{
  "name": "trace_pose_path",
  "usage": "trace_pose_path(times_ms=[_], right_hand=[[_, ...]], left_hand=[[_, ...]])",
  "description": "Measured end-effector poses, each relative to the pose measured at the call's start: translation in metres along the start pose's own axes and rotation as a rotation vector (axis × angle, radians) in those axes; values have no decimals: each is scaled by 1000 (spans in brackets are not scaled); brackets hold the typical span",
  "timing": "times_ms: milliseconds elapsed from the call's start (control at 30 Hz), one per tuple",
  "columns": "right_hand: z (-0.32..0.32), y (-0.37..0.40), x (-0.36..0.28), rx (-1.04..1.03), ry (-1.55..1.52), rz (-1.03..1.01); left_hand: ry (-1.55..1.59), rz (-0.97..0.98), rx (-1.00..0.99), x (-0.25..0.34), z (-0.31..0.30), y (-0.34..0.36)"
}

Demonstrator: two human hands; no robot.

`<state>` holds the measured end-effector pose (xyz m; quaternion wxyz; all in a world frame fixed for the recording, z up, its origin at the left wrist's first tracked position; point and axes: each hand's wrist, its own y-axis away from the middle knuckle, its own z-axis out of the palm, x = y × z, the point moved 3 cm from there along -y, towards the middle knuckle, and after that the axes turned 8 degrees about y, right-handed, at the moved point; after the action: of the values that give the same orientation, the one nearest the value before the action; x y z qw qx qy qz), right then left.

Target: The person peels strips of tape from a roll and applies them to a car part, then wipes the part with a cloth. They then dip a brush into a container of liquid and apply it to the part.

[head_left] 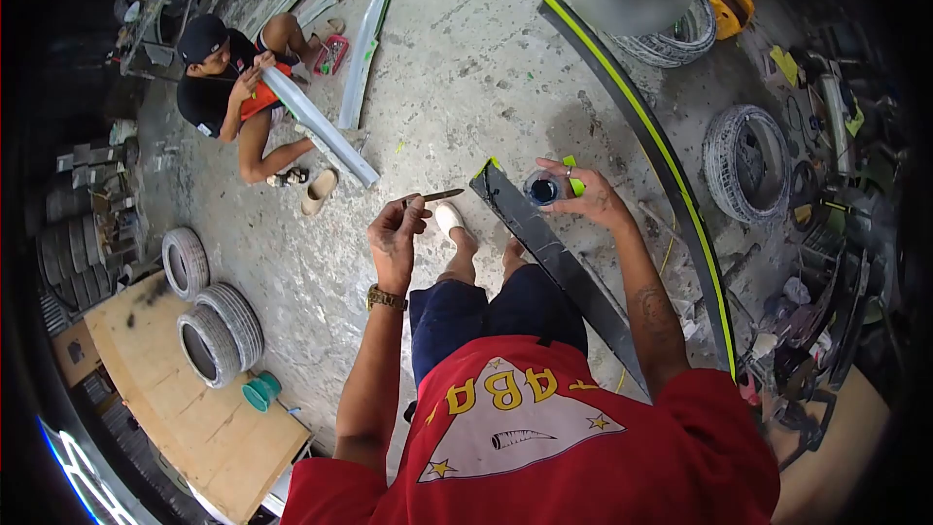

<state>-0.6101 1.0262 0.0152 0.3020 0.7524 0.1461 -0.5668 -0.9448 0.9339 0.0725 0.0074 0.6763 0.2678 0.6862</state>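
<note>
Red shirt (525, 428) nearest the lens, dark shorts (486, 316) beyond it, white shoe (449, 219) on the concrete floor (466, 58). Leaning across the right leg, a dark panel (554, 258), its top end just beside the jar (542, 190).

Risks, as judged:
- Panel looks propped only, gripped by neither hand, so liable to slide off the leg and drop.
- Jar is open with dark liquid inside, held at the fingertips by the panel's top. Likely to spill on a small tilt or a knock from the panel's edge.
- Stick (432, 197) (brush or blade, cannot tell) may drip, if wet, onto the shoe below.

Pose, left hand (394, 228): raised, wrist bent, band at the wrist, fingers curled and pressed together, pinching the stick against the thumb, tip towards the jar.

Pose, right hand (588, 192): forearm stretched forward, thumb and first fingers pinching the jar, other fingers loosely spread, green scrap (575, 185) by the fingers.

Well apart, upper left: seated person (224, 87) with a grey strip (316, 126). On the right: long black-and-yellow strip (661, 151), tyre (748, 160).
</note>
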Motion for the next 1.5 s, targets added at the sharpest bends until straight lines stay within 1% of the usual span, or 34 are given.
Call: trace_pose_path(times_ms=[33, 100, 133, 167, 200, 233, 267, 300, 367, 400, 467, 533, 600, 667, 700, 767, 800, 833, 867, 900, 933, 967, 1033, 1100, 1233, 1367, 1400, 1500], right_hand=[[2, 6, -6, 15, -4, -7], [6, 16, -20, 129, 27, -15], [9, 21, -29, 140, 23, -21], [10, 26, -37, 152, 81, 61], [11, 29, -42, 161, 139, 143], [14, 31, -43, 166, 135, 136], [17, 31, -40, 208, 182, 119], [21, 33, -41, 249, 228, 107], [26, 37, -40, 281, 188, 73], [28, 37, -45, 310, 152, 38], [31, 39, -50, 310, 144, 75], [33, 40, -52, 315, 142, 113], [37, 40, -55, 376, 203, -3], [39, 39, -56, 388, 208, 0], [40, 40, -57, 397, 209, 3], [41, 37, -57, 389, 246, 23], [42, 33, -55, 385, 272, 36], [43, 28, -42, 420, 247, -41], [51, 23, -24, 449, 206, -104], [51, 24, -35, 432, 219, -39], [53, 20, -32, 435, 166, -85], [52, 17, -40, 453, 251, -93], [53, 12, -35, 435, 257, -65], [51, 11, -35, 447, 255, -66], [48, 6, -40, 455, 249, -45], [45, 7, -37, 432, 234, 38], [44, 6, -37, 426, 274, 72], [44, 5, -34, 436, 193, 33]], left_hand=[[-7, 10, -11, 14, 6, 3], [24, 33, -30, 39, 19, 11], [22, 47, -61, 51, 28, 16], [17, 56, -67, 60, 35, 20], [18, 71, -137, 67, 44, 24], [17, 86, -205, 74, 53, 29], [21, 99, -226, 78, 65, 35], [6, 123, -284, 79, 72, 38], [-152, 174, -352, 75, 79, 39], [-155, 176, -361, 76, 82, 40], [-277, 209, -364, 78, 87, 42], [-278, 200, -384, 70, 88, 36], [-274, 186, -392, 61, 87, 30], [-94, 109, -404, 51, 85, 23], [0, 86, -397, 48, 83, 20], [-33, 38, -351, 42, 74, 13], [12, -30, -304, 33, 69, 8], [64, -21, -286, 26, 64, 6], [106, -31, -309, 20, 60, 3], [144, -42, -331, 13, 54, 0], [205, -98, -293, 9, 51, 1], [272, -132, -258, 7, 52, -3], [269, -125, -266, -1, 45, -5], [312, -145, -209, -5, 42, -10], [377, -168, -185, -10, 35, -14], [393, -174, -172, -20, 31, -21], [393, -175, -172, -19, 31, -21], [414, -174, -173, -19, 34, -20]])
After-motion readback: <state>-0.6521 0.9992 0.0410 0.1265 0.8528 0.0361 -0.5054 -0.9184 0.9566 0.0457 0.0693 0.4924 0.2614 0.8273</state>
